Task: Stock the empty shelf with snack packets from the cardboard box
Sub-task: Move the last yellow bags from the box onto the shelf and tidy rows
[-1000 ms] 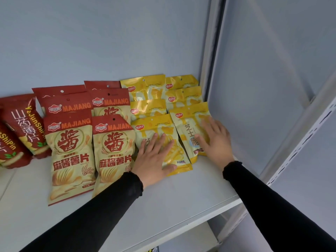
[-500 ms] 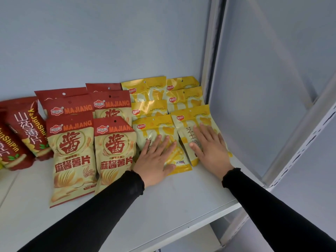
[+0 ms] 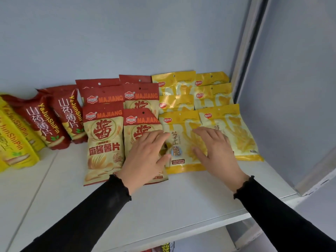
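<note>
On the white shelf (image 3: 181, 200) lie rows of snack packets. Red-and-cream MAJIANG packets (image 3: 103, 140) fill the middle, and yellow packets (image 3: 181, 140) lie overlapping to the right. My left hand (image 3: 145, 157) rests flat, fingers apart, over the lower part of the front right MAJIANG packet (image 3: 141, 120), at its edge with the yellow one. My right hand (image 3: 216, 151) lies flat on the right side of the front yellow packet, next to another yellow packet (image 3: 234, 131). The cardboard box is out of view.
Red YaJunShiPin packets (image 3: 54, 119) and yellow ones (image 3: 14, 142) lean at the shelf's left. A grey back wall (image 3: 127, 37) and a grey side panel (image 3: 291, 88) close the shelf in. The shelf's front edge (image 3: 181, 231) runs below my sleeves.
Both hands have slid leftwards: the left from the front yellow packet onto the MAJIANG packet, the right from the far right yellow packet onto the one beside it. The camera has turned left.
</note>
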The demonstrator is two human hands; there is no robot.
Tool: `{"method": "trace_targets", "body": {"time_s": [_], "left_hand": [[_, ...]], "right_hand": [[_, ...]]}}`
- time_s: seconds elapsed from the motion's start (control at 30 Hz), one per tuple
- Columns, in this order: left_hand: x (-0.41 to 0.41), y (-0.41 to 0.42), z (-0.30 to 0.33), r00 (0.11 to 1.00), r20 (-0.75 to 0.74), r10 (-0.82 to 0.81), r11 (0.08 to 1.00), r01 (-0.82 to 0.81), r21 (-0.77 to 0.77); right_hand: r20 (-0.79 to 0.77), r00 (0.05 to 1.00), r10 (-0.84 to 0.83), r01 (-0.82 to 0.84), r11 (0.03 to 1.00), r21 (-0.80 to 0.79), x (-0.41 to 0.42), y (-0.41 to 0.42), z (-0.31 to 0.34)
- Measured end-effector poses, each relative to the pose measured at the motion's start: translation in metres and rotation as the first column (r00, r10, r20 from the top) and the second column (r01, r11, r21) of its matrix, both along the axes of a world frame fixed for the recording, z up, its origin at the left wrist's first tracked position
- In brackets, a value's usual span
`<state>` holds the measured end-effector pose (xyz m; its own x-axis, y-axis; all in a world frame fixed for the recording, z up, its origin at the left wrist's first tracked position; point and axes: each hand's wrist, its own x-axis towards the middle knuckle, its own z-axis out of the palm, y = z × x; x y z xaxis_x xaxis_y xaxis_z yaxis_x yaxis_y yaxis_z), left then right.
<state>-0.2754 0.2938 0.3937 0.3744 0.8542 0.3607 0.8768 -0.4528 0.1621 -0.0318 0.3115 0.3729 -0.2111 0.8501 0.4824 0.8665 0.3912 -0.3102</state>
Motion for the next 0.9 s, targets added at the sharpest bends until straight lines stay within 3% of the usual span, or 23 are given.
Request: {"method": "trace_targets", "body": {"time_s": [0.13,0.37,0.57,0.9], "left_hand": [[-0.052,-0.021,0.005,0.986,-0.082,0.147,0.989,-0.149,-0.014],[-0.121,-0.047,-0.001,0.945,-0.099,0.311,0.949,-0.314,-0.019],[-0.139,-0.057,-0.029,0.943,-0.058,0.329,0.937,-0.333,-0.103],[-0.144,-0.052,-0.051,0.948,-0.062,0.313,0.944,-0.318,-0.086]], "right_hand": [[0.012,0.992,0.122,-0.121,0.99,-0.069,-0.055,-0.013,0.011],[0.039,0.968,0.247,-0.239,0.961,-0.138,-0.129,-0.025,0.001],[0.132,0.972,0.193,-0.179,0.977,-0.112,-0.157,-0.032,-0.023],[0.213,0.972,0.102,-0.093,0.994,-0.052,-0.163,-0.012,-0.038]]}}
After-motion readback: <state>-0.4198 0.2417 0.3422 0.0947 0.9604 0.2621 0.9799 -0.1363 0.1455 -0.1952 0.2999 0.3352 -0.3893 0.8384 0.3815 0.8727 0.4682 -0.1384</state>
